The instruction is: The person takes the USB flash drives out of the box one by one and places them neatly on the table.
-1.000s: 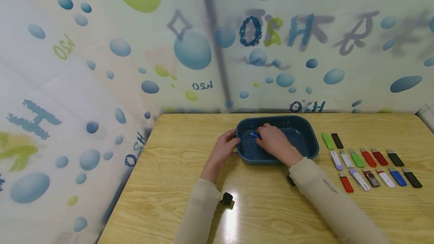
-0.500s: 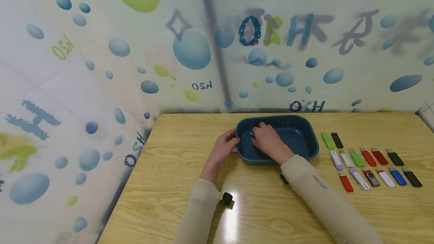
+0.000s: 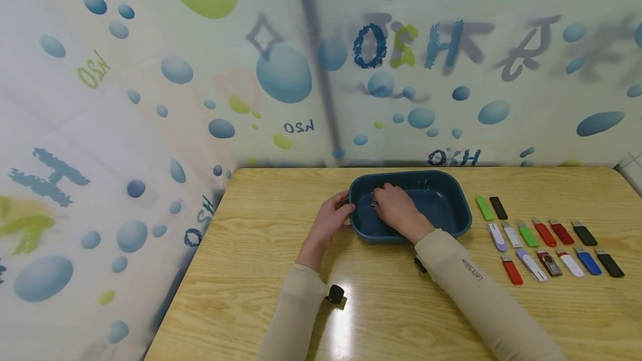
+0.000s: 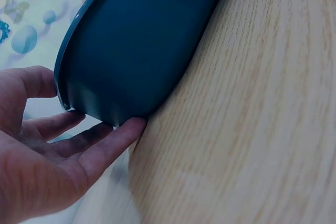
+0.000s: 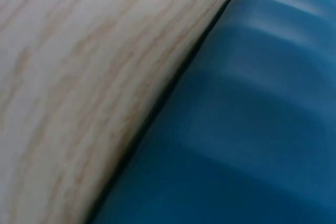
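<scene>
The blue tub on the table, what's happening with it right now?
A person steadies the blue tub with the left hand at its left wall, while the right hand reaches inside, holding a small USB stick near the left end. More USB sticks lie in rows on the wooden table to the right.

Head: high, facing forward and down over whole wooden table (image 3: 381, 316) | Left wrist: low, very near blue tub (image 4: 136, 51) outer wall, hand's side | Right wrist: pressed close, blurred tub wall and tabletop | Shared: tub, table
</scene>
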The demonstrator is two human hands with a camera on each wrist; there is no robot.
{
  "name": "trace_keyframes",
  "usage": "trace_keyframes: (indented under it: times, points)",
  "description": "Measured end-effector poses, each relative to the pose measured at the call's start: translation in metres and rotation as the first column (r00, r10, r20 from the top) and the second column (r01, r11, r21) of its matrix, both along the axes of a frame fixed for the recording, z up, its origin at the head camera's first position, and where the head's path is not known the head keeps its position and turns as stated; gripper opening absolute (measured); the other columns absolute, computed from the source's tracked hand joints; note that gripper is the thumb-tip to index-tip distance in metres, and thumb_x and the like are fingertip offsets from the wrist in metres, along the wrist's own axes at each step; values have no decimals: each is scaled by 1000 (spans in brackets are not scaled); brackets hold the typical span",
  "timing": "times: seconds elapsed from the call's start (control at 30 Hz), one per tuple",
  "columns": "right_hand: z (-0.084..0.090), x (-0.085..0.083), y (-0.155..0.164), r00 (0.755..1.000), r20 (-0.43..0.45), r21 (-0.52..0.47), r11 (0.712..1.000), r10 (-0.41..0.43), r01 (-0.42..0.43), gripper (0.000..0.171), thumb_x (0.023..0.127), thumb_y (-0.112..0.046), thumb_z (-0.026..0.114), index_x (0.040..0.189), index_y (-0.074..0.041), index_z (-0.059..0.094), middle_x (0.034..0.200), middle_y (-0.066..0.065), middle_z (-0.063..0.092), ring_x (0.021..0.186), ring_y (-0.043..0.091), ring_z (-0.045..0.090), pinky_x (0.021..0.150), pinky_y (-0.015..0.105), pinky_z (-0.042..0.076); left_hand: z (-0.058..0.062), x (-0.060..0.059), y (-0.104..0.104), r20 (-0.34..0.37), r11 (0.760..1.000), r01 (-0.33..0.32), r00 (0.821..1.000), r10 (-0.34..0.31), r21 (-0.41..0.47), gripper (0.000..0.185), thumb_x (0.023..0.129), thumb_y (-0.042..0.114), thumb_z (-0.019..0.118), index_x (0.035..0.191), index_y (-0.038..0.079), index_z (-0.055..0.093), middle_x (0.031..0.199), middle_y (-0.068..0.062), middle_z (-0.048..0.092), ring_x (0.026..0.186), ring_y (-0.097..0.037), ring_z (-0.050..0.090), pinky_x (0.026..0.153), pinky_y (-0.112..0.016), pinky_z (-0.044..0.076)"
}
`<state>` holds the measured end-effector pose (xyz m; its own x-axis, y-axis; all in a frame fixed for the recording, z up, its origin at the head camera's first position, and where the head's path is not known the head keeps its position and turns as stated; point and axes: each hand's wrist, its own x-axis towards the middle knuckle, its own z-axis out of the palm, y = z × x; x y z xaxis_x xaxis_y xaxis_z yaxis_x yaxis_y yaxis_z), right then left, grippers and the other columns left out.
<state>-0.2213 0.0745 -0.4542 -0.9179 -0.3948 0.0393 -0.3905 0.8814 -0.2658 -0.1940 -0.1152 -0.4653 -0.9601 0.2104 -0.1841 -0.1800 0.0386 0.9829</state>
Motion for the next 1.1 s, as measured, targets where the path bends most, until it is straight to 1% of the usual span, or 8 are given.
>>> trace_keyframes:
  times: [0.2, 0.37, 0.6, 0.87, 1.1]
  points:
    - [0, -1, 0, 1000, 18, 7, 1000, -4, 4, 12, 96, -9, 72, 103, 1, 73, 94, 17, 65, 84, 33, 63, 79, 47, 56, -1, 0, 0, -1, 1000, 1, 1000, -1, -2, 51, 103, 11, 53, 153, 1, 47, 148, -23, 52, 129, -40, 58, 78, -41, 62]
    - [1, -1, 1, 999, 38, 0, 1000, -8, 8, 12, 96, -10, 72, 102, 1, 72, 93, 16, 64, 81, 31, 62, 76, 46, 56, 0, 0, 0, 6, 1000, 4, 1000, -4, 3, 51, 103, 11, 53, 153, 2, 47, 149, -22, 52, 130, -40, 57, 81, -43, 62]
    - [6, 1, 6, 999, 44, -52, 999, -11, 13, 8, 96, -9, 71, 99, -1, 71, 92, 13, 63, 81, 29, 60, 76, 46, 55, 0, 0, -1, 2, 1000, 14, 1000, -14, 8, 52, 103, 11, 52, 154, 0, 46, 150, -24, 51, 130, -41, 57, 83, -45, 62]
    - [11, 4, 12, 999, 42, -93, 995, -19, 23, 14, 96, -10, 72, 106, 0, 72, 99, 13, 65, 88, 30, 62, 80, 47, 55, 0, 0, 1, 12, 1000, 9, 1000, -9, -2, 51, 104, 12, 53, 153, 2, 47, 149, -21, 52, 129, -38, 58, 85, -47, 62]
    - [14, 7, 18, 997, 61, -125, 990, -55, 62, 18, 97, -12, 71, 110, 0, 72, 101, 14, 65, 91, 31, 62, 83, 48, 55, 0, -1, 1, 15, 1000, -9, 1000, 9, -17, 52, 103, 13, 54, 154, 3, 47, 151, -21, 50, 129, -37, 58, 84, -47, 62]
